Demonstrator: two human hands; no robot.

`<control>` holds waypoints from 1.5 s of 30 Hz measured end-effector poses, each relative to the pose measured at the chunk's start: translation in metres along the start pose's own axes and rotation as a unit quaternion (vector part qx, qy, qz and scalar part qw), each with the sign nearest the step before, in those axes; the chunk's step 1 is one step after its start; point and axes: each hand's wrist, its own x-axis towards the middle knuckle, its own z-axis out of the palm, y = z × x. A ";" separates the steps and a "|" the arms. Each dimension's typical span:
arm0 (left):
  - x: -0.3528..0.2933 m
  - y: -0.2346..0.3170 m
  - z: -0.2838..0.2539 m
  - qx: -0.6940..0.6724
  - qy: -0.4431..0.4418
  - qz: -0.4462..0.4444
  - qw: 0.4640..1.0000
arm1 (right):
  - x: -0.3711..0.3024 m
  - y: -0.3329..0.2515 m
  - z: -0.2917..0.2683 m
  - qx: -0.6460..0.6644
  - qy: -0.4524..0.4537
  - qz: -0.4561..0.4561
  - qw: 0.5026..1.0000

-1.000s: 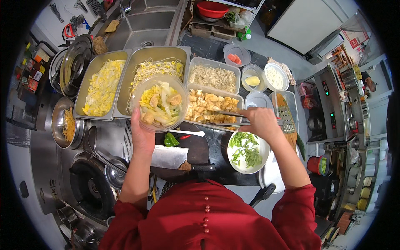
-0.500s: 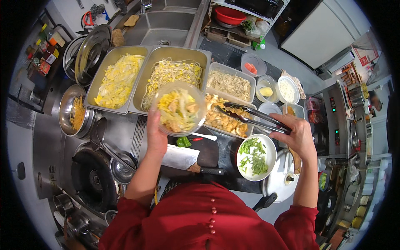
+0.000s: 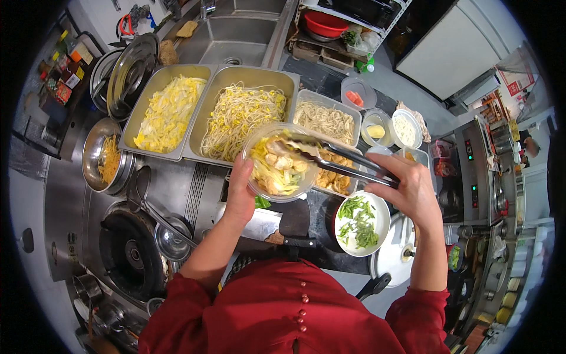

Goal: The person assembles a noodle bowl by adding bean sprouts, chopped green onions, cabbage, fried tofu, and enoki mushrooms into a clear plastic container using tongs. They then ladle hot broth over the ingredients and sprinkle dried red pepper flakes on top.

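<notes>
The left grip [image 3: 239, 193] holds a clear bowl [image 3: 278, 197], seemingly steadying it beneath tongs [image 3: 354, 173] held out leftward by the right grip [image 3: 415, 186]

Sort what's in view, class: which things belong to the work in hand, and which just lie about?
In use:
clear bowl, in the left hand
tongs, in the right hand
browned chunks, partly under the tongs

Apparently just lying about:
cleaver
yellow sponge
red basin

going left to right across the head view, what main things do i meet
Steel bowl of orange shreds, tray of yellow shreds, left hand, clear bowl, white bowl of green pieces, right hand
</notes>
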 end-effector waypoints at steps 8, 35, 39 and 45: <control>0.000 -0.001 0.005 0.026 -0.004 -0.011 1.000 | 0.000 -0.022 0.000 -0.056 -0.049 -0.058 0.996; 0.006 -0.010 0.004 -0.014 0.013 0.007 1.000 | 0.011 -0.016 0.000 -0.130 -0.015 0.009 0.991; 0.003 -0.008 0.010 -0.003 0.000 0.001 1.000 | 0.012 -0.017 0.006 -0.167 -0.021 0.009 0.986; 0.002 -0.002 0.014 0.032 0.011 0.001 0.999 | 0.008 -0.022 0.006 -0.162 -0.032 -0.025 0.986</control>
